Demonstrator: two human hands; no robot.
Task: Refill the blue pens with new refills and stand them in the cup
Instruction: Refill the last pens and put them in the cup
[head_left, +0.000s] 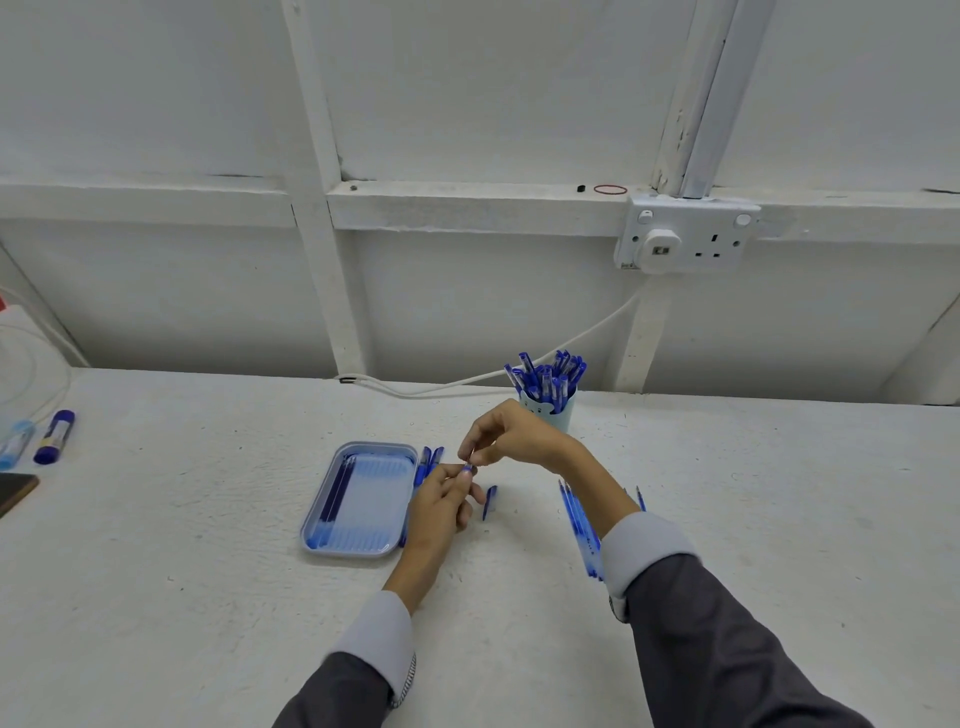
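One blue pen (468, 471) is held between both hands above the table, just right of the tray (371, 499). The left hand (441, 501) is curled round the barrel and the right hand (506, 434) pinches the upper end. It is probably light, stiff, slick plastic, best gripped mid-barrel while fingertips work the small end. Its long axis seems to run away from the person, toward the cup (558, 414) of pens, though most is hidden. A loose cap (490, 501) lies beside it.

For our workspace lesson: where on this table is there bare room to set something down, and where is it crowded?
Bare: between the glue stick and the tray, and right of the loose pens. Crowded: between tray and cup, around the left hand and right hand.
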